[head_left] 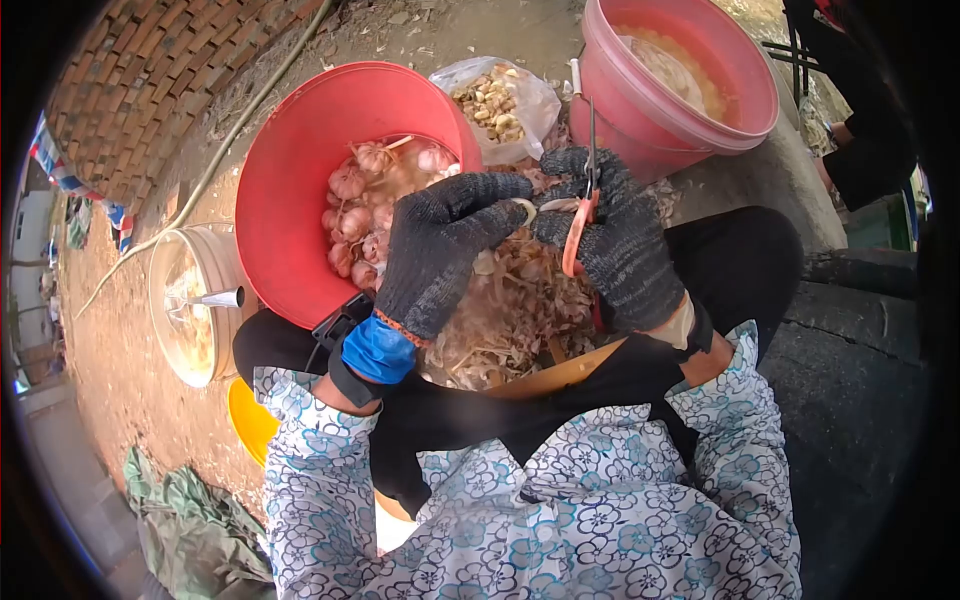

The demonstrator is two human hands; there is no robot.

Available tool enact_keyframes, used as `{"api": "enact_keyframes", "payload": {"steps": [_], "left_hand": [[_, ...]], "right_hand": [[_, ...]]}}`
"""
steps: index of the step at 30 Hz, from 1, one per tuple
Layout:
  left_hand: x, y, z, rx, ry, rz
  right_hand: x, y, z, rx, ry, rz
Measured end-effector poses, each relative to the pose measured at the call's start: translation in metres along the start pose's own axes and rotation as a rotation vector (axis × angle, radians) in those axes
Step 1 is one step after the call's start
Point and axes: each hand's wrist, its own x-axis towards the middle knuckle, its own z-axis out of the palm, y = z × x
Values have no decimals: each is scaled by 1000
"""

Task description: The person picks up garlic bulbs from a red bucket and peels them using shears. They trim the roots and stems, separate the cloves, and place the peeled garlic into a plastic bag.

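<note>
Head cam looks down at someone trimming garlic over their lap. Left hand [440, 250] in a black knit glove is pinched shut on a small garlic bulb [527, 208], mostly hidden by the fingers, while the right hand [615, 240] is wrapped around orange-handled scissors [580, 215], blades pointing up right beside it. Looks like a fair bit is done already: a big heap of dry garlic skins [510, 310] sits in the lap, and a plastic bag [495, 100] behind holds trimmed bits. Still plenty left though, since the red basin [290, 170] has a pile of whole bulbs [365, 215]. A pink bucket [680, 90] of water and a white bucket [195, 300] crowd the sides, but nothing blocks the hands.
</note>
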Motion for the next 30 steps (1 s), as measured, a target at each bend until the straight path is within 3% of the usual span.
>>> {"api": "enact_keyframes", "payload": {"steps": [1, 3, 4, 6, 7, 8, 10, 11, 13, 15, 16, 17, 18, 19, 20, 22, 25, 27, 28, 30], "left_hand": [[1, 3, -1, 0, 0, -6], [6, 10, -4, -222, -37, -462], [5, 6, -7, -223, -36, -468], [4, -6, -18, -35, -230, 64], [6, -6, -20, -149, -303, -75], [8, -4, -21, -149, -299, -78], [11, 0, -23, -378, -400, -464], [10, -1, -22, -378, -400, -462], [6, -5, -18, -62, -326, -72], [7, -5, -16, -35, -250, -30], [8, -2, -12, -9, -175, 4], [7, 12, -5, -221, -35, -238], [6, 12, -2, -221, -33, -235], [4, 9, 0, 46, 3, -66], [3, 5, 1, 312, 38, 104], [1, -1, 2, 448, 1, 163], [-2, -7, 6, 539, -35, 190], [-1, -10, 6, 181, -41, -6], [0, -5, 5, 180, -41, -7], [4, 12, -1, -144, -155, -412]], "right_hand": [[-1, 1, 0, 2, -3, 4], [-5, 4, 1, 72, 6, 143], [-7, 4, 3, 73, 3, 147], [-10, 0, 4, 73, -35, 14], [-9, -5, 5, 74, -40, 16], [-7, -11, 5, 152, -58, -30], [-3, -14, 3, 229, -75, -77], [1, -12, 1, 288, -83, 22], [4, -14, -1, 343, -91, 115], [9, -20, -2, 672, -138, 213], [10, -21, -3, 670, -140, 209], [10, -21, -5, 504, -77, 228], [10, -22, -7, 337, -13, 245], [9, -22, -7, 542, 27, 293], [9, -22, -5, 542, 26, 292], [9, -21, -2, 407, 20, 233], [6, -25, -1, 440, -1, 237], [3, -25, -3, 388, -39, 170], [2, -25, -4, 336, -79, 102], [5, -9, -5, 435, -81, 191]]}}
